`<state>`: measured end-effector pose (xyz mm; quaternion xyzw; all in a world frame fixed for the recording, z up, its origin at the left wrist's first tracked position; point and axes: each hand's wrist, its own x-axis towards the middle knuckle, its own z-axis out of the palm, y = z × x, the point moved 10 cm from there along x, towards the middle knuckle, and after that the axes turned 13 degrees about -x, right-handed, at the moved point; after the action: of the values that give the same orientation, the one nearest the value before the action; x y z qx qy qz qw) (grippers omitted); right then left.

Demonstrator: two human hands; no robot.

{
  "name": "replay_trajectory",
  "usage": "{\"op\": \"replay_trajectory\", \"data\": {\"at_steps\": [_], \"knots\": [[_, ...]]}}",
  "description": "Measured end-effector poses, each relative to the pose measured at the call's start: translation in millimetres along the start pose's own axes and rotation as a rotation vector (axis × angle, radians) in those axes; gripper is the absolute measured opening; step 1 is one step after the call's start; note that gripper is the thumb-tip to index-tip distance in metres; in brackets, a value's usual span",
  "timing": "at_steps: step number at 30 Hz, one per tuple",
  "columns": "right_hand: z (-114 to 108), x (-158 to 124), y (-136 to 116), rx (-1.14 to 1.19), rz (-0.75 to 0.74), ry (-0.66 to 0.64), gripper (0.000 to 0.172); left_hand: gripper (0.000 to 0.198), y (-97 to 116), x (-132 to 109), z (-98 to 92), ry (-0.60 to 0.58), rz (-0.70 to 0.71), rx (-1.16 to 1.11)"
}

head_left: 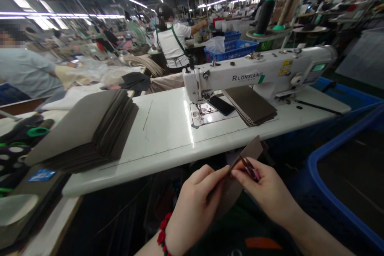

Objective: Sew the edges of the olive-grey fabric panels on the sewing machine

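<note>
In front of the table's near edge, my left hand is closed on a thin brown panel, which looks like fabric or leather. My right hand holds small thread snips with dark pointed blades and a pinkish handle. Its thumb and forefinger also pinch the panel's edge close to my left fingertips. The blades point up and to the left beside the panel. Part of the panel's lower end is hidden behind my left hand.
A white sewing machine stands on the pale table. By its needle lie a black phone and a stack of brown panels. A taller stack sits left. A blue bin stands right. Co-workers sit beyond.
</note>
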<state>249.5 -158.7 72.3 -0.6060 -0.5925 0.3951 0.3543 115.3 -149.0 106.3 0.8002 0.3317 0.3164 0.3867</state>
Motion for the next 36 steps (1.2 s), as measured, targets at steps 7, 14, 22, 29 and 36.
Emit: {"op": "replay_trajectory", "data": {"at_steps": [7, 14, 22, 29, 36], "knots": [[4, 0, 4, 0.087, 0.021, 0.024, 0.016, 0.047, 18, -6, 8.6, -0.013, 0.199, 0.425], [4, -1, 7, 0.101, 0.025, 0.077, 0.010, 0.046, 23, -12, 15.5, -0.009, 0.264, 0.415], [7, -4, 14, 0.142, 0.013, 0.085, 0.007, 0.037, 30, -15, 4.6, 0.054, 0.284, 0.348], [16, -2, 12, 0.200, -0.021, 0.008, 0.007, 0.040, 19, -14, 4.8, 0.008, 0.197, 0.203], [27, 1, 15, 0.268, 0.008, -0.118, 0.010, 0.030, -9, -9, 6.9, -0.087, -0.122, -0.143]]}}
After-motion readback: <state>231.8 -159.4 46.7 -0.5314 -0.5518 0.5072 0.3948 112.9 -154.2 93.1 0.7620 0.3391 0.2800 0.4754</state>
